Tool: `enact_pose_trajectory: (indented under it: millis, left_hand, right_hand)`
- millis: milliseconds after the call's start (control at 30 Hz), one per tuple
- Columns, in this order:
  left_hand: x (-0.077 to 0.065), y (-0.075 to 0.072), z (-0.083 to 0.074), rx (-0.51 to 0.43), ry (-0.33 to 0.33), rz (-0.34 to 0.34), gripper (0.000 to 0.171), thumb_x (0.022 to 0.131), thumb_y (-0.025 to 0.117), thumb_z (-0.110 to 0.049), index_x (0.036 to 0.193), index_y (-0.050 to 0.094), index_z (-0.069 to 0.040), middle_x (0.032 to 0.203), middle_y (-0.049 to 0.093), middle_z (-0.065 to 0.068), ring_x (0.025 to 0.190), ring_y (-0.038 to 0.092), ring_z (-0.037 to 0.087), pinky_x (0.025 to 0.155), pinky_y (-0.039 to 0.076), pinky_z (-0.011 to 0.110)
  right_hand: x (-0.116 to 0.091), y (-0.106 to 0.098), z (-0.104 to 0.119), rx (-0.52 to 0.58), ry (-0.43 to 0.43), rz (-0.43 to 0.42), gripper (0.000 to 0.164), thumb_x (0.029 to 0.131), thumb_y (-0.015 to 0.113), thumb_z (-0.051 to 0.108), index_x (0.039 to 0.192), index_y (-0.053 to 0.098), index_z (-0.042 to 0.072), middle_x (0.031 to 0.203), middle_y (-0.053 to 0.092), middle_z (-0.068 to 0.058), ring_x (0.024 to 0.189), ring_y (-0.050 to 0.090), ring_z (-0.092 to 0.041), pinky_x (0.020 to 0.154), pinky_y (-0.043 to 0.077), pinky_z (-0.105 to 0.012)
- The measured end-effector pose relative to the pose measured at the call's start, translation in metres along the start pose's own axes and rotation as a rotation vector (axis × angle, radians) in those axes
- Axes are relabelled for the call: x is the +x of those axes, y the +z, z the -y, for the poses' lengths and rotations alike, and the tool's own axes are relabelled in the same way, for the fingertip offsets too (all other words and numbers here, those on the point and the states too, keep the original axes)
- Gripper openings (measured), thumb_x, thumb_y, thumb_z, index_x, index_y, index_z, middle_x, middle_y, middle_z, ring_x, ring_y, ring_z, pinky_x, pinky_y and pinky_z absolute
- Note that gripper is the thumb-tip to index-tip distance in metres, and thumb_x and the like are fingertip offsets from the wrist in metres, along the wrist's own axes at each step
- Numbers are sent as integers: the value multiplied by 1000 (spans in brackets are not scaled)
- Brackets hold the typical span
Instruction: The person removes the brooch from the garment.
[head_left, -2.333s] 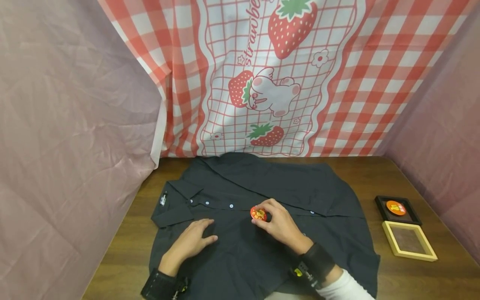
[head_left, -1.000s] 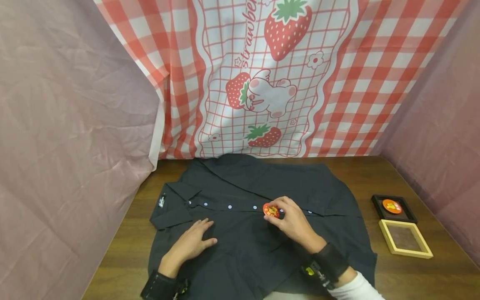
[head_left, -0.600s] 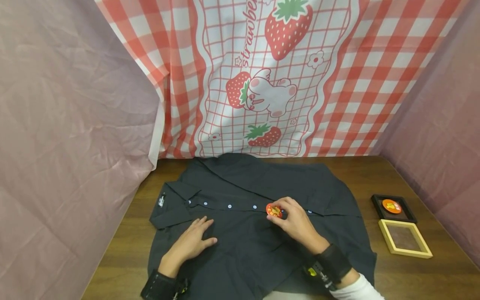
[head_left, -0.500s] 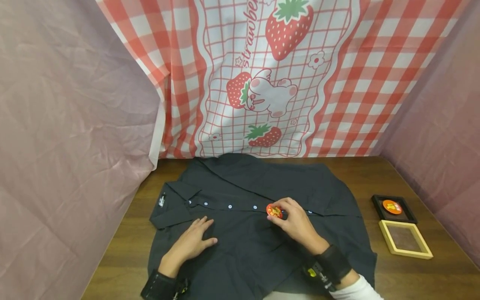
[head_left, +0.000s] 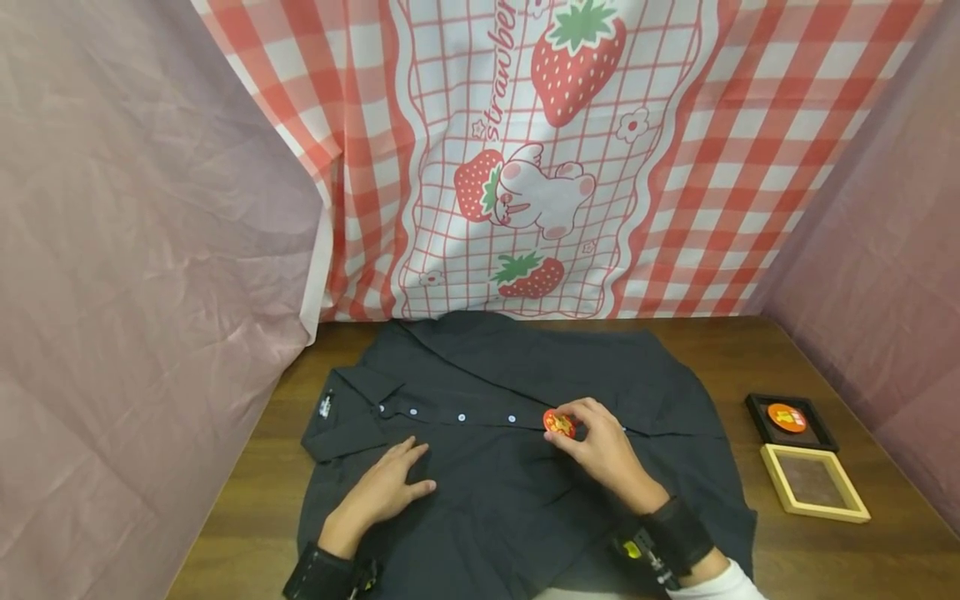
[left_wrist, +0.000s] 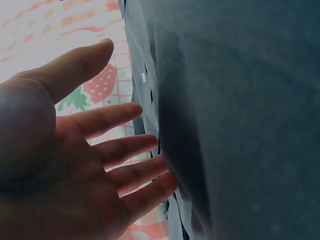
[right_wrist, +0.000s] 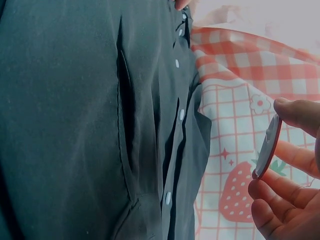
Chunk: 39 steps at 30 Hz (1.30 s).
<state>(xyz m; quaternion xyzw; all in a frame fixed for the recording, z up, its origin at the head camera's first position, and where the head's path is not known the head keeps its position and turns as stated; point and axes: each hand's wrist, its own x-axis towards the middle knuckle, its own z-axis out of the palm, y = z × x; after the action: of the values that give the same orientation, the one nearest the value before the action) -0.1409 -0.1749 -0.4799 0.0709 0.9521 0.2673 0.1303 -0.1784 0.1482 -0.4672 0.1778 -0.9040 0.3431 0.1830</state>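
A dark button-up shirt [head_left: 472, 483] lies spread on the table, collar [head_left: 348, 417] to the left, with a row of white buttons down its front. My right hand [head_left: 603, 450] pinches a round red pin badge [head_left: 557, 423] with a colourful print between thumb and fingers, over the button row. In the right wrist view the badge [right_wrist: 268, 146] is edge-on, its pale back towards the shirt, apart from the cloth; a pocket opening [right_wrist: 127, 120] shows there. My left hand [head_left: 384, 486] has its fingers extended at the shirt below the collar, holding nothing.
At the right of the wooden table [head_left: 232, 508] lies a black frame [head_left: 763, 421] with an orange round badge [head_left: 787, 417] in it. Touching it in front is a light wooden frame [head_left: 780, 482]. A strawberry-print cloth [head_left: 555, 183] hangs behind; pinkish curtains [head_left: 150, 292] hang at the sides.
My right hand has carried the badge to the right along the button row, moving only slightly over the last half second. The left hand stays in place.
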Motion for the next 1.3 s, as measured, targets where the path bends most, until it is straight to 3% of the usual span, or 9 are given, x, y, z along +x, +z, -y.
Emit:
enact_pose_trajectory:
  millis: [367,1300]
  left_hand:
    - [-1,0,-1,7,-6,-7,58,89,69,-32,138,53,-5,150,41,23,139,37,45,111,31,60]
    - [-2,-1,-2,-12,-7,6,59,90,69,-32,139,51,-5,152,38,24,143,29,48,114,27,61]
  right_hand:
    - [-2,-5,-9,-29,15,-21,35,70,88,20,100,73,10,94,65,-3,80,58,-15,68,50,-31]
    - [-12,-30,-27,-64,78,-31,34,72,86,20,101,73,8,96,65,-6,79,59,-20,65,49,-28]
